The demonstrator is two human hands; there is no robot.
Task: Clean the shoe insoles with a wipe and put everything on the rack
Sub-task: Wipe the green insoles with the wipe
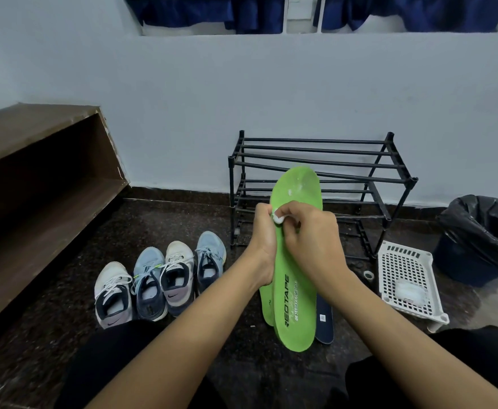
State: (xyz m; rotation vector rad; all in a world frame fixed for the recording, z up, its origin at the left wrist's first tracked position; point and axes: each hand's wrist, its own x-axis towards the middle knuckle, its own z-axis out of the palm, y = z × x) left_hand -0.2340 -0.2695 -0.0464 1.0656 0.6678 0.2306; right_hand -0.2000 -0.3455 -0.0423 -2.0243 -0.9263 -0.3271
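Left grip is clamping insole edge, right grip is pinching wipe. Wipe is probably shedding (flecks near toe): harder rubbing is risking more residue.

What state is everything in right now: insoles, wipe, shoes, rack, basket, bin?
green insole, held up, white smears near toe
left hand, grips that insole's edge
wipe, crumpled
right hand, pinches wipe against it
second green insole, on floor
dark blue insole, on floor
shoes, four on floor
rack, upright, no shoes on it
basket, holds a white wad
bin, lined with black bag
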